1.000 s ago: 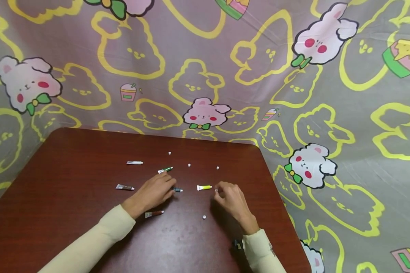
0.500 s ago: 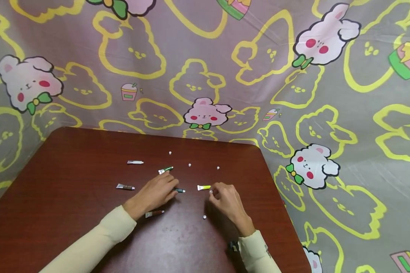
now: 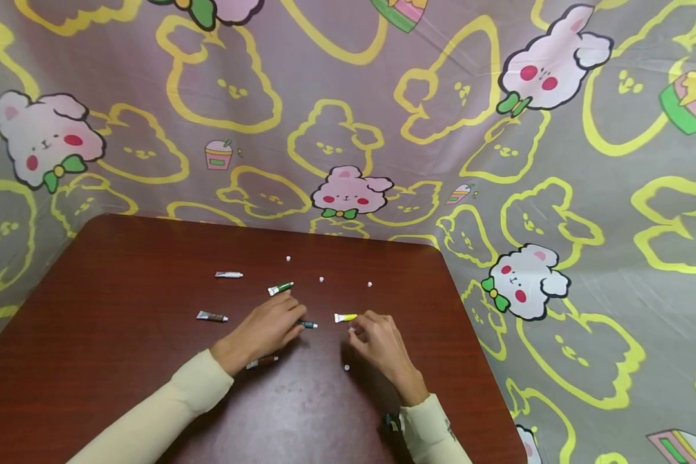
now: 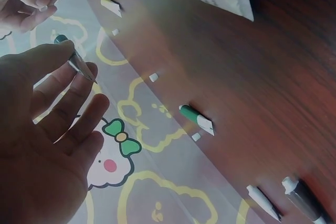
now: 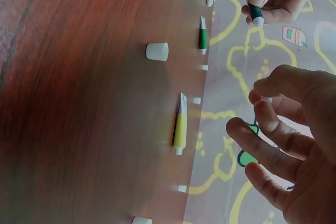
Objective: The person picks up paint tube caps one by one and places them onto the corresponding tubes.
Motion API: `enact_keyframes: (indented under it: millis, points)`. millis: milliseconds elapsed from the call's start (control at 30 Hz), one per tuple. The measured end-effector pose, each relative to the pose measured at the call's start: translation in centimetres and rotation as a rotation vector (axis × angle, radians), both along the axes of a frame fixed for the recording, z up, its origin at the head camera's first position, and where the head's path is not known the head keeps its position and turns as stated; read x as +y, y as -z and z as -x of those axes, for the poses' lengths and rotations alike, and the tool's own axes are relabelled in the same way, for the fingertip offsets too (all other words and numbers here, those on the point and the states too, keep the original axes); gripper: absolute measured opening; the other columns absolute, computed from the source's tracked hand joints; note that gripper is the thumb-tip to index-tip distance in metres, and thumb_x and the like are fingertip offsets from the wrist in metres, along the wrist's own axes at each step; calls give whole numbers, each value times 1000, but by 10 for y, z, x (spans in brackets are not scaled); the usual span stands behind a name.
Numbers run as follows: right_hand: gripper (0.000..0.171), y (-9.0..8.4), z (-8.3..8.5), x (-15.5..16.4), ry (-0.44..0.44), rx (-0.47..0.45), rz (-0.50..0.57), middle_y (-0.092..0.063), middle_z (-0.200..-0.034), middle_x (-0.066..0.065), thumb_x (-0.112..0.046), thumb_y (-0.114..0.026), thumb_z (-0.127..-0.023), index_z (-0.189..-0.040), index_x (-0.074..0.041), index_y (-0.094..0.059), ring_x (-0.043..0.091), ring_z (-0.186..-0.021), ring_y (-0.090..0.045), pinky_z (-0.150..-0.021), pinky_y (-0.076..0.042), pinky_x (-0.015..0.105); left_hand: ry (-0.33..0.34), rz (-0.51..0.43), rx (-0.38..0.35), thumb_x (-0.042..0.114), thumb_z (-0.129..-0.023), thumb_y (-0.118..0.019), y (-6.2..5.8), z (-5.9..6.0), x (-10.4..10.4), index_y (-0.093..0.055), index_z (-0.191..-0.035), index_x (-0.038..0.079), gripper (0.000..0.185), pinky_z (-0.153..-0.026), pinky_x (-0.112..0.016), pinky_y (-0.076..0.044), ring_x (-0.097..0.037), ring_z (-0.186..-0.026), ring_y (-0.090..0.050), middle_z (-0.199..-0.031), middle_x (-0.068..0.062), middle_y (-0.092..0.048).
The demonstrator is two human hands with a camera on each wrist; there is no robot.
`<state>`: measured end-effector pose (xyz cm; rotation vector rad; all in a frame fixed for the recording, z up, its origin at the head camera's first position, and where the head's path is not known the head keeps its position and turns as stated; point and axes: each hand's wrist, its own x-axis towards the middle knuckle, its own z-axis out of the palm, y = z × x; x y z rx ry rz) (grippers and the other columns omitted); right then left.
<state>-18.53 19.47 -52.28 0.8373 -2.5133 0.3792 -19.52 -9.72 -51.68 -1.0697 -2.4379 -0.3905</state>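
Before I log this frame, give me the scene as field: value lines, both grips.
left grip: pinches dark teal tube
right grip: pinches small white piece, likely a cap
tubes on table: white, green, yellow, dark brown, reddish-brown
table tube nearest right grip: yellow
loose caps: four, white, in head view
surface: wood-grain table
backdrop: rabbit-print cloth

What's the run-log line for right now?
left hand: pinches dark tube; right hand: pinches white cap; on table: yellow tube, green tube, loose caps
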Motion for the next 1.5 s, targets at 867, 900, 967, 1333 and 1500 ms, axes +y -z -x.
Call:
enact_keyframes:
  millis: [867, 900, 967, 1333, 1500]
  points:
    - [12, -3, -5, -9, -31, -15, -14, -70, -87, -2, -15, -87, -84, -93, -14, -78, 15, -74, -70, -72, -54, 38, 3, -12, -23, 19, -91, -88, 0, -3, 2, -67, -98, 11, 23, -121, -46, -49, -24, -104, -70, -95, -3, -71]
    - [13, -3, -5, -10, -32, -17, -16, -71, -88, -3, -15, -88, -84, -93, -14, -79, 15, -75, -70, -72, -54, 38, 4, -15, -24, 19, -91, -88, 0, -3, 2, -68, -98, 11, 23, -121, -46, -48, -24, -104, -70, -95, -2, -71]
    - [14, -4, -5, -11, -35, -22, -16, -71, -89, -4, -15, -89, -84, -95, -16, -80, 14, -76, -71, -73, -54, 38, 7, -18, -18, 20, -91, -88, -1, -4, 2, -68, -98, 12, 23, -121, -46, -49, -24, -104, -70, -94, -2, -70]
    - [15, -1, -8, -22, -70, -23, -22, -76, -92, -5, -21, -92, -86, -97, -18, -83, 12, -81, -74, -78, -53, 38, 13, 2, -1, 20, -91, -87, 1, -6, 3, -66, -96, 11, 24, -120, -45, -49, -24, -102, -70, -92, -2, -69]
    - [13, 1, -9, -26, -76, -47, -26, -78, -93, -5, -21, -91, -87, -96, -18, -83, 12, -83, -75, -81, -55, 38, 21, -1, -19, 20, -91, -87, 3, -8, 4, -66, -97, 12, 23, -120, -45, -50, -22, -99, -69, -92, -1, -68]
